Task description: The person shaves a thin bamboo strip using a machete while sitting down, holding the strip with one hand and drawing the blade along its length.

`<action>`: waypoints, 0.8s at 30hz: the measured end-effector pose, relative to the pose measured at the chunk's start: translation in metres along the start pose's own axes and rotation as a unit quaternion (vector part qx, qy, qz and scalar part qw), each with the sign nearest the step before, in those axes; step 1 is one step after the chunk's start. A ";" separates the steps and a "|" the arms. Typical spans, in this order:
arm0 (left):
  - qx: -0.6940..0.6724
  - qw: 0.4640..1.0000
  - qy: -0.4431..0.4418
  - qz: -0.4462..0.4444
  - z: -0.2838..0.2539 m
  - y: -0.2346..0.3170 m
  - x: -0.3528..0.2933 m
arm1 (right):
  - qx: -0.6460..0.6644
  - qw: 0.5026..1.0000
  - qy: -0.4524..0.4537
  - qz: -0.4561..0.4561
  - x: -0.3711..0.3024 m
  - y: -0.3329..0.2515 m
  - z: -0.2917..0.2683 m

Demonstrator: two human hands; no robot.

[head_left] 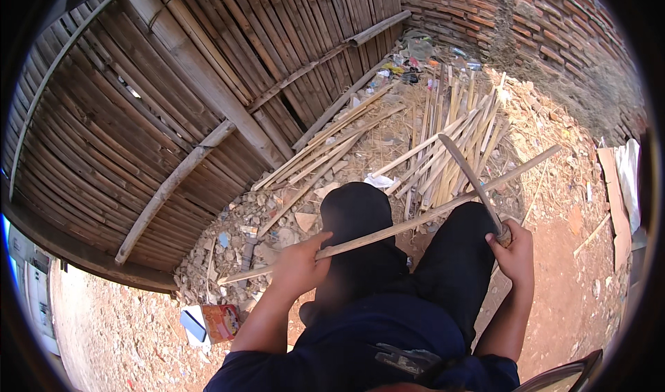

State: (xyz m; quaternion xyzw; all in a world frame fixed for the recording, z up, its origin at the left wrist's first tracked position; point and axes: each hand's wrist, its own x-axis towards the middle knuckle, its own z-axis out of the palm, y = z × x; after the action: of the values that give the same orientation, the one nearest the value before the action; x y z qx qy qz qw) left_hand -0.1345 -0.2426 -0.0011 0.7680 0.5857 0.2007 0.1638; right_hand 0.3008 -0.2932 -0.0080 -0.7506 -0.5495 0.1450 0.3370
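Bamboo strip (388, 234) slants past both knees (355, 203), left hand (299, 266) clamped on it near one end. Right hand's (515, 253) got its fingers wrapped round a big knife's (472, 175) handle, blade crossing the strip, lol.

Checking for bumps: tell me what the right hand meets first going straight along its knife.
Likely the strip, crossing the line of the knife ahead of the right hand, though depth there is unclear.

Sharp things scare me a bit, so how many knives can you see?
1: a long knife, held in the right hand, its blade crossing in view the wooden strip that the left hand holds. Others could be hidden under the pile of strips.
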 end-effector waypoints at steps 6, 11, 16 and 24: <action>-0.064 0.998 -0.012 0.013 0.020 0.015 -0.001 | 0.007 0.989 -0.100 -0.104 -0.018 -0.048 0.008; -0.025 0.999 -0.018 0.026 0.024 0.018 0.002 | -0.018 0.963 -0.173 -0.205 -0.020 -0.049 0.025; -0.012 0.999 0.014 0.048 0.007 -0.016 -0.004 | -0.018 0.999 0.015 -0.044 -0.006 -0.001 -0.009; -0.058 0.995 -0.059 0.056 0.031 0.011 -0.007 | -0.032 0.990 -0.047 -0.127 -0.020 -0.030 0.008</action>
State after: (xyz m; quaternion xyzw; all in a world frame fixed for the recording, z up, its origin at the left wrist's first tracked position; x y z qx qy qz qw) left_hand -0.1116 -0.2530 -0.0230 0.7992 0.5186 0.1978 0.2305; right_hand 0.2672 -0.3035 0.0031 -0.6772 -0.6602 0.1182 0.3026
